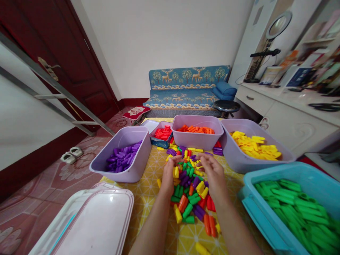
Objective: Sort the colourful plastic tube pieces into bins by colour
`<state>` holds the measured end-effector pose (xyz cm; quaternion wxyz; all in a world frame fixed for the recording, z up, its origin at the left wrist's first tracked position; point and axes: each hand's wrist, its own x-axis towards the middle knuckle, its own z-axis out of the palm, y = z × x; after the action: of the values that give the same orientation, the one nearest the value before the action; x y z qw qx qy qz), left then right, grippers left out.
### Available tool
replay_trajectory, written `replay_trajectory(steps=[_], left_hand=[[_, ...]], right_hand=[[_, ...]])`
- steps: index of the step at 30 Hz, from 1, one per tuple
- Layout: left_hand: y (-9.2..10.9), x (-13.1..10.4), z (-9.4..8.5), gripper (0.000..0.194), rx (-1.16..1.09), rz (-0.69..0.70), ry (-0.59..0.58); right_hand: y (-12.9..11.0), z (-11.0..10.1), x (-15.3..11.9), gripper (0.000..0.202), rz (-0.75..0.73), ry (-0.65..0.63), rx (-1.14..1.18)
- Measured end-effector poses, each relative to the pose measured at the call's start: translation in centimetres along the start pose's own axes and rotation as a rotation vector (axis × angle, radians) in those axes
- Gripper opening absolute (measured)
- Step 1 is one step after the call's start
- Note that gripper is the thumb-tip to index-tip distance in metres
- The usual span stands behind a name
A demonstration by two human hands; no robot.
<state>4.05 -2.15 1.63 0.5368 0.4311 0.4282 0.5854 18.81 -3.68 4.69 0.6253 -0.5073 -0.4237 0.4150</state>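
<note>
A loose pile of purple, green, yellow, red and orange plastic pieces (188,179) lies on the yellow patterned tablecloth (148,198). My left hand (170,171) rests at the pile's left side, fingers curved apart around its edge. Opposite it, at the right side, my right hand (211,169) has its fingers spread, with nothing visibly gripped. Behind the pile stand a lilac bin (196,141) of orange pieces and a small box (160,142) of red ones. Purple pieces fill part of the left bin (138,163); yellow ones lie in the right bin (236,159).
A turquoise bin (261,216) of green pieces stands at the right front. White lids (98,219) are stacked at the left front. Beyond the table are a blue sofa (183,95), a black stool (226,105) and a metal ladder (53,95).
</note>
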Motion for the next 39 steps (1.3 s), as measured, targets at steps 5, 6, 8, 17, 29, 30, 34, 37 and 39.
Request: replay_trajectory(steps=[5,6,8,17,29,30,34,37,39], left_hand=[[0.7,-0.2,0.3,0.074,-0.277,-0.069,-0.087],[0.8,-0.2,0.3,0.074,-0.306,-0.073,-0.094],[1.0,-0.3,0.4,0.073,-0.334,-0.081,-0.109],[1.3,-1.1,0.7,0.054,-0.145,-0.034,-0.259],[-0.7,0.3,-0.4,0.028,0.096,0.039,0.024],[-0.9,0.4,-0.4,0.027,0.096,0.044,0.022],[-1.0,0.3,-0.2,0.027,0.09,0.045,-0.01],[-0.8,0.2,0.1,0.032,0.113,0.03,-0.034],[-0.7,0.1,0.2,0.033,0.129,0.025,-0.04]], right_hand=[[2.4,1.9,-1.1,0.039,-0.023,-0.324,-0.317],[2.5,2.2,-1.3,0.043,-0.055,-0.355,-0.352],[2.6,2.7,-1.6,0.046,-0.137,-0.388,-0.419],[2.1,1.3,-0.6,0.025,-0.238,-0.218,-0.503],[2.3,-1.4,0.6,0.017,-0.073,-0.432,-0.566],[2.2,-1.5,0.6,0.016,-0.079,-0.447,-0.584],[2.5,-2.0,0.9,0.016,-0.081,-0.447,-0.585],[3.0,-2.2,1.0,0.016,-0.054,-0.414,-0.555],[3.1,-2.3,1.0,0.016,-0.052,-0.389,-0.518]])
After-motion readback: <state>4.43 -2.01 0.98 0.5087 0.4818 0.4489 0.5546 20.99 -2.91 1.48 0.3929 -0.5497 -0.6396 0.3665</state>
